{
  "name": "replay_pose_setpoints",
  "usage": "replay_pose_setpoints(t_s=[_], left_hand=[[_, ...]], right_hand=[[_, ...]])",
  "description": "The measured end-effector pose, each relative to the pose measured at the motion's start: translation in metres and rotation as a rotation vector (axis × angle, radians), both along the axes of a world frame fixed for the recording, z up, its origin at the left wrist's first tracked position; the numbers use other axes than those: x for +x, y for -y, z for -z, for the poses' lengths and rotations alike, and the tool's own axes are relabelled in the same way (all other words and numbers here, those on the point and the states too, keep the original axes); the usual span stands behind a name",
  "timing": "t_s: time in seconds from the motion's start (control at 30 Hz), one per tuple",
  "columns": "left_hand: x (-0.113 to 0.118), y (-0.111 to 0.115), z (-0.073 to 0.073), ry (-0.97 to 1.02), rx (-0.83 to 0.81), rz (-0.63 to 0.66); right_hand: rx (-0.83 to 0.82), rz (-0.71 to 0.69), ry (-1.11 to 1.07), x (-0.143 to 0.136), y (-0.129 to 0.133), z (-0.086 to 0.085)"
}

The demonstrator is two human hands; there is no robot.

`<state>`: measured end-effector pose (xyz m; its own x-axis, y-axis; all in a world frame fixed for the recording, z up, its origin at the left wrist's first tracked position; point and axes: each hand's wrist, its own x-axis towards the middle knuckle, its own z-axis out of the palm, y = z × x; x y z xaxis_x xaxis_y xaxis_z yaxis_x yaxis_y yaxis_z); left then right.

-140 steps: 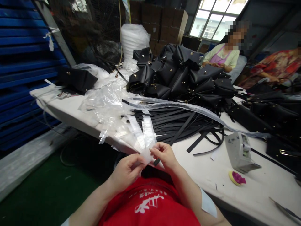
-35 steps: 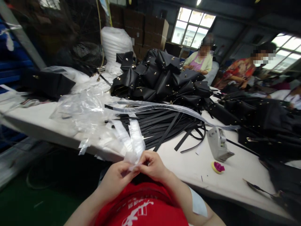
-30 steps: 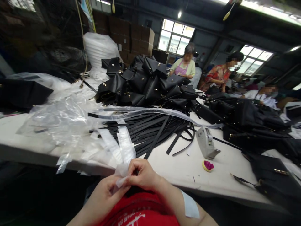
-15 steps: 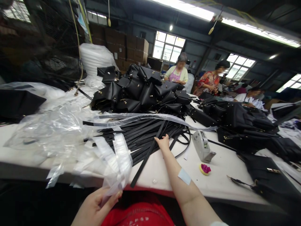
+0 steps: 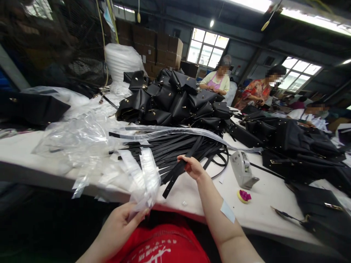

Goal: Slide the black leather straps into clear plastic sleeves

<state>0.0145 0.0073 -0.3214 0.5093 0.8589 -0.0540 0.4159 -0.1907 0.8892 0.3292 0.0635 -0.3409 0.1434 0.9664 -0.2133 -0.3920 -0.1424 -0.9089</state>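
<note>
My left hand [image 5: 123, 221] is closed on the gathered end of some clear plastic sleeves [image 5: 149, 175], whose other ends spread over the table edge. Between the fingers and thumb of my right hand [image 5: 192, 167] is a black strap [image 5: 175, 173], its end pointing down toward me. Behind it lies a pile of black straps [image 5: 156, 149]. A long plastic-wrapped strap [image 5: 189, 132] lies across that pile. My right fingertips are partly hidden behind the strap.
Black bags [image 5: 170, 98] are heaped behind the straps, with more bags [image 5: 290, 138] on the right. A tape dispenser [image 5: 242, 170] and a yellow dish [image 5: 244, 196] stand right of my arm. Crumpled plastic [image 5: 79, 142] covers the left. Co-workers [image 5: 216, 82] are at the back.
My right hand, spread over the straps before, has closed on a strap and lifts it slightly. My left hand still holds the plastic sleeves. The view has shifted a little left.
</note>
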Motion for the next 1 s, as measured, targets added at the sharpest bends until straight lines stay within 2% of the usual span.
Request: replay_pose_setpoints(t_s=[0.07, 0.17, 0.37, 0.53, 0.67, 0.83, 1.0], left_hand=[[0.001, 0.000, -0.003, 0.001, -0.017, 0.016], [0.001, 0.000, -0.003, -0.006, -0.045, 0.042], [0.001, 0.002, 0.004, -0.018, -0.063, 0.087], [0.004, 0.004, 0.008, -0.053, -0.031, 0.098], [0.008, 0.005, 0.008, -0.096, 0.041, 0.103], [0.009, 0.005, 0.008, -0.131, 0.106, 0.119], [0.015, 0.006, 0.009, -0.132, 0.130, 0.159]], right_hand=[[0.021, -0.073, -0.017, -0.008, 0.013, -0.005], [0.071, -0.089, -0.026, -0.015, 0.025, -0.007], [0.103, 0.048, 0.011, -0.022, 0.027, 0.007], [0.049, 0.125, 0.078, -0.041, 0.029, 0.024], [0.085, 0.046, 0.023, -0.052, 0.040, 0.022], [0.159, -0.089, -0.001, -0.047, 0.054, 0.013], [0.151, -0.051, 0.130, -0.041, 0.056, 0.017]])
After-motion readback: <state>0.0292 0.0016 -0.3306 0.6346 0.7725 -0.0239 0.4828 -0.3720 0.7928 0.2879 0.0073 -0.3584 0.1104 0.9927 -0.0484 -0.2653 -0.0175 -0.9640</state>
